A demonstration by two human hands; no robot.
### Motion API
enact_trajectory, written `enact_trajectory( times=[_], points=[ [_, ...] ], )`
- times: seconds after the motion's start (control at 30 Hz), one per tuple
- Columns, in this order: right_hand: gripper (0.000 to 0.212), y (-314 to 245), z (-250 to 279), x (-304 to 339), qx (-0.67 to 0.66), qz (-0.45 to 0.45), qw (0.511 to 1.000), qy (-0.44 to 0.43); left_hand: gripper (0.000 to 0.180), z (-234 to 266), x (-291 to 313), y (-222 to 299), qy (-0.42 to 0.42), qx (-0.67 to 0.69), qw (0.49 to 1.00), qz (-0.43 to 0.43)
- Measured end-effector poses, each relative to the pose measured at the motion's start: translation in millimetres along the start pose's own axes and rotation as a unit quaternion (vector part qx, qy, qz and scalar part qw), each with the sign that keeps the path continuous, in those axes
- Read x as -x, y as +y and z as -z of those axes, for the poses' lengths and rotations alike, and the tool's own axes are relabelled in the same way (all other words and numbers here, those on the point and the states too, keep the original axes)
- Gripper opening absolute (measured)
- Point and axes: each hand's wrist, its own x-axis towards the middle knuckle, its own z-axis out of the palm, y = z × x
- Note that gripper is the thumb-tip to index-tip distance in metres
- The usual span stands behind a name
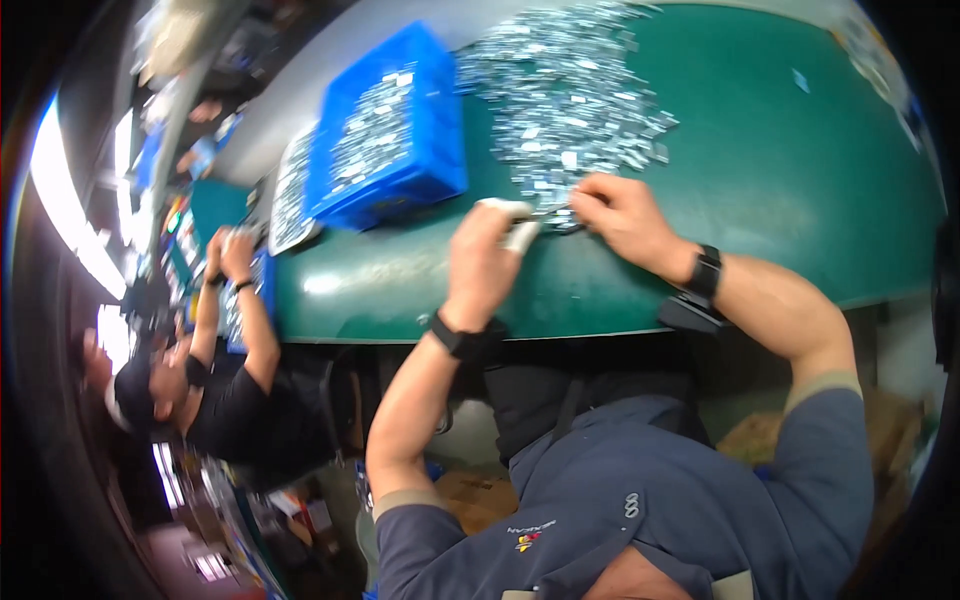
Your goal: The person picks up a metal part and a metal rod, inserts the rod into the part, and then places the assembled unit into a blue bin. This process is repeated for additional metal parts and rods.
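A heap of small flat silvery metal pieces (570,95) is spread over the green tabletop. At its near edge my two hands work close together. My left hand (482,258) has white coverings on its thumb and forefinger, and these fingers are bent toward each other at the pieces. Just right of it, my right hand (632,228) pinches thumb and forefinger together over the nearest pieces. Blur and small size hide what either hand's fingertips hold.
A blue plastic crate (440,130) of similar pieces stands left of the heap. Beyond its left side lies a white tray (290,195) of more pieces. One small piece (801,80) lies apart at the far right. A co-worker (230,390) in black works at the left.
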Motion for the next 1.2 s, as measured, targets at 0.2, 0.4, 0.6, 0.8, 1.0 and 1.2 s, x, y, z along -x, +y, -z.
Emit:
enact_trajectory(
  times=[0.2, 0.4, 0.6, 0.8, 1.0, 1.2],
  points=[
    [0.037, -9.2, 6.5, 9.3, -0.009, -0.093, 0.995, -0.036, 0.017, -18.0, -1.0, 6.1, 0.034, 0.033, 0.996, -0.071],
    [0.036, -8.4, 6.0, 12.9, 0.001, -0.107, 0.992, -0.06, 0.016, -12.0, 11.3, 16.2, 0.033, 0.032, 0.998, -0.042],
    [0.031, -3.1, -1.4, 11.7, -0.028, -0.067, 0.996, -0.046, 0.014, -16.6, 25.6, 12.7, 0.022, 0.084, 0.996, 0.025],
    [0.029, 1.2, -3.3, 9.4, -0.023, -0.024, 0.998, -0.058, 0.012, -15.9, 31.6, 9.0, 0.012, 0.098, 0.993, 0.064],
    [0.031, 3.6, 9.6, 8.0, -0.001, -0.086, 0.995, -0.057, 0.012, -7.7, 34.7, 1.9, 0.027, 0.104, 0.991, 0.079],
    [0.033, 13.0, 8.3, 7.4, -0.028, -0.065, 0.997, -0.023, 0.015, 63.7, -8.1, -37.8, 0.135, -0.002, 0.991, 0.016]
  ],
)
